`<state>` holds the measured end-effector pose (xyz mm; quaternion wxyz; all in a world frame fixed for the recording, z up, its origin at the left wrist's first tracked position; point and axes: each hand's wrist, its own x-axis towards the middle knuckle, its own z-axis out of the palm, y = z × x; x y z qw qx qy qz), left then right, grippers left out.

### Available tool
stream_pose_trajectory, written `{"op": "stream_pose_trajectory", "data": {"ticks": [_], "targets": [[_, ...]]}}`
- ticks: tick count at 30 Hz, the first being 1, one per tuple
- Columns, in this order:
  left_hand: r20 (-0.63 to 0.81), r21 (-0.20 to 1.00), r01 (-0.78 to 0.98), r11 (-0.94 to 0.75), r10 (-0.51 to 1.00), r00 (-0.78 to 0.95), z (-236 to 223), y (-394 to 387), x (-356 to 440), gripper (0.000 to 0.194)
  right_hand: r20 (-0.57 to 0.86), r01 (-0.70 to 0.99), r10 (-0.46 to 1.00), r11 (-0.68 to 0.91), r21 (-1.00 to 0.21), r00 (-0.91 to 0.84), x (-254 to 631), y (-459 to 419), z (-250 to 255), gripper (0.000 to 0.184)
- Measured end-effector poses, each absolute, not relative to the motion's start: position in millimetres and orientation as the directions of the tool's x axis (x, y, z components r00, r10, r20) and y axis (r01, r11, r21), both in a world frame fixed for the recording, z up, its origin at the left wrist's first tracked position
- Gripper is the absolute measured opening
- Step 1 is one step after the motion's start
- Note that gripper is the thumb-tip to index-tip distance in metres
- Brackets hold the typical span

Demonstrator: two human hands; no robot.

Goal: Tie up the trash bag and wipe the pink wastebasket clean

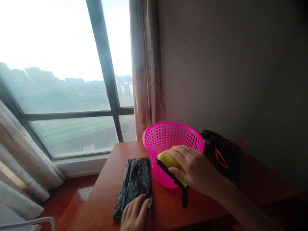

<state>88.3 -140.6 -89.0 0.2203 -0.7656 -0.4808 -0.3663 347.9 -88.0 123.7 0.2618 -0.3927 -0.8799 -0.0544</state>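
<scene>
My right hand [192, 166] is closed around a yellow cloth [171, 160] with a black edge, holding it at the near rim of a pink perforated plastic basket [166, 176]. A black strip of the cloth hangs below my fingers. The basket stands upright on the brown table, and the cloth and hand hide part of its near side. To its left lies a folded black plastic bag [137, 176]. The fingers of my left hand [135, 213] rest on the bag's near end, loosely bent and slightly apart, with the palm cut off by the bottom of the view.
Behind and right of the basket lies a crumpled black plastic bag [231, 160] with red drawstrings. The wooden table [101, 199] has its left edge towards the window [72, 128]. A curtain [150, 80] hangs behind, and a white metal bar [36, 221] shows at lower left.
</scene>
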Motion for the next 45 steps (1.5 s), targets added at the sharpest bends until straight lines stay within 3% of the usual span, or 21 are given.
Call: {"op": "stream_pose_trajectory", "data": {"ticks": [4,14,17,22,24,26,28,32,35,45], "targets": [[0.737,-0.14,0.914,-0.382,0.577,0.354,-92,-133,78,0.034,0.482,0.731,0.672,0.676,-0.09,-0.562,347,-80,119,0.027],[0.624,0.006,0.943,-0.332,0.738,0.256,-94,-108,74,0.038,0.516,0.746,0.648,0.665,-0.026,-0.56,345,-71,115,0.016],[0.624,0.122,0.919,-0.375,0.749,0.223,-70,-96,84,0.032,0.541,0.752,0.634,0.659,-0.004,-0.552,344,-67,111,0.017],[0.634,0.531,0.681,-0.503,0.77,0.073,2,-90,124,0.021,0.603,0.773,0.589,0.63,0.075,-0.538,339,-64,104,0.024],[0.664,0.603,0.596,-0.531,0.747,-0.007,29,-92,137,0.017,0.622,0.777,0.567,0.619,0.111,-0.54,337,-65,102,0.028],[0.751,0.565,0.599,-0.568,0.654,-0.089,52,-92,145,0.014,0.642,0.78,0.54,0.607,0.15,-0.544,336,-67,102,0.033],[0.847,0.455,0.644,-0.615,0.522,-0.101,68,-91,150,0.014,0.664,0.779,0.512,0.601,0.177,-0.545,335,-69,102,0.038],[0.908,0.262,0.635,-0.727,0.409,0.093,83,-79,157,0.017,0.694,0.774,0.473,0.603,0.194,-0.543,332,-77,103,0.043],[0.895,0.242,0.56,-0.792,0.405,0.185,82,-68,161,0.021,0.704,0.776,0.468,0.601,0.191,-0.535,330,-82,102,0.043],[0.892,0.265,0.508,-0.82,0.408,0.194,81,-54,155,0.047,0.678,0.734,0.453,0.652,0.19,-0.579,343,-81,102,0.043]]}}
